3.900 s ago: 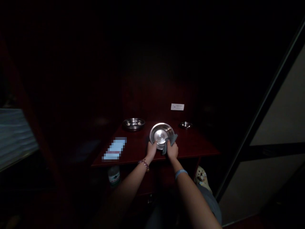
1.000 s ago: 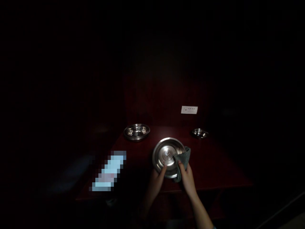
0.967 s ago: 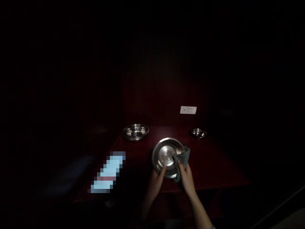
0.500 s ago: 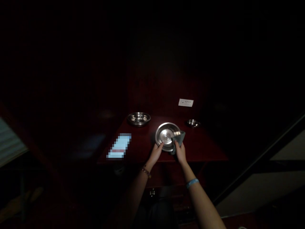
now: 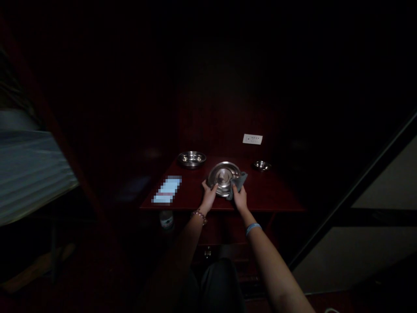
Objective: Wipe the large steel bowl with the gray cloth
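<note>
A shiny metal bowl [image 5: 220, 170] is tilted toward me above the dark red table. My left hand [image 5: 208, 196] grips its lower left edge, thumb on the near face and fingers mostly behind. On the lower right edge, my right hand [image 5: 240, 198] pinches a grey-green cloth [image 5: 239, 180] that lies folded over the rim. Fingers behind the bowl and cloth are hidden.
At the table's back left sits a wider metal dish [image 5: 192, 160], and a small metal bowl [image 5: 262, 165] stands at the back right. A blurred-out lit phone-like panel [image 5: 167, 190] lies left on the table [image 5: 276, 195]. Below the front edge is a bottle [image 5: 166, 219].
Between my hands the metal bowl has shifted slightly up and left in view, and its tilt has changed. The camera view has also moved. Both hands keep their hold.
</note>
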### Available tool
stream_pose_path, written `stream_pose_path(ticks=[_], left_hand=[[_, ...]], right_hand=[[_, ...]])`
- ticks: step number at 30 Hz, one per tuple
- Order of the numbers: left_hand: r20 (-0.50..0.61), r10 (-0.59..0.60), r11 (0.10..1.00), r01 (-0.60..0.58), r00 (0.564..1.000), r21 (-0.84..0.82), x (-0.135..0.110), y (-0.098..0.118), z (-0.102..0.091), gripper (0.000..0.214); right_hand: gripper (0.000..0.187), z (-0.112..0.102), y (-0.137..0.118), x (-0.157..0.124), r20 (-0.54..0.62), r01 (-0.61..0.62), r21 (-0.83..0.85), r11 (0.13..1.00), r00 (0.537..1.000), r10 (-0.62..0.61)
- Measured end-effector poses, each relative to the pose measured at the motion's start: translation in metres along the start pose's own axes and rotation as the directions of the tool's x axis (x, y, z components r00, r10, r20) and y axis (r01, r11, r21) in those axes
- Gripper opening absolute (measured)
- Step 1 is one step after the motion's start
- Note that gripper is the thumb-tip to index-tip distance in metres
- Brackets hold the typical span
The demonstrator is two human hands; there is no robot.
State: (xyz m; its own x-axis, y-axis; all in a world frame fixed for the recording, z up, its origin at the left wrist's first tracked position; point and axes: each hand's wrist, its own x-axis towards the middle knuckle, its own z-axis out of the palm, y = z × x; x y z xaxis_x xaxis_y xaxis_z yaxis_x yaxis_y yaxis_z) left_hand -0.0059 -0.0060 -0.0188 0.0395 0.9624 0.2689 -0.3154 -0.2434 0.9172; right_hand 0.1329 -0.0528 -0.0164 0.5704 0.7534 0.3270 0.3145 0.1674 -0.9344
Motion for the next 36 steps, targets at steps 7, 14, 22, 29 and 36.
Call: stream_pose_path(ticks=[7,14,22,29,36], left_hand=[[0.082,0.108,0.990,-0.115,0.991,0.082,0.000,0.007,-0.001,0.056],[0.089,0.081,0.992,-0.089,0.993,0.087,-0.002,0.011,-0.001,0.051],[0.104,0.061,0.992,-0.072,0.993,0.100,-0.005,0.019,0.000,0.045],[0.102,0.042,0.995,-0.051,0.994,0.087,-0.004,0.017,0.001,0.039],[0.094,0.026,0.994,-0.036,0.995,0.100,-0.004,0.018,0.001,0.034]], right_hand=[[0.045,0.001,0.001,-0.004,-0.030,0.007,0.017,1.000,1.000,-0.006],[0.043,-0.002,-0.010,-0.008,-0.053,-0.012,0.013,1.000,0.999,0.012],[0.042,-0.006,-0.018,-0.013,-0.064,-0.007,-0.003,1.000,0.998,0.007],[0.040,-0.004,-0.015,-0.010,-0.060,0.002,-0.027,1.000,0.998,-0.004],[0.039,-0.003,-0.012,-0.004,-0.052,-0.048,-0.009,0.999,0.998,0.047]])
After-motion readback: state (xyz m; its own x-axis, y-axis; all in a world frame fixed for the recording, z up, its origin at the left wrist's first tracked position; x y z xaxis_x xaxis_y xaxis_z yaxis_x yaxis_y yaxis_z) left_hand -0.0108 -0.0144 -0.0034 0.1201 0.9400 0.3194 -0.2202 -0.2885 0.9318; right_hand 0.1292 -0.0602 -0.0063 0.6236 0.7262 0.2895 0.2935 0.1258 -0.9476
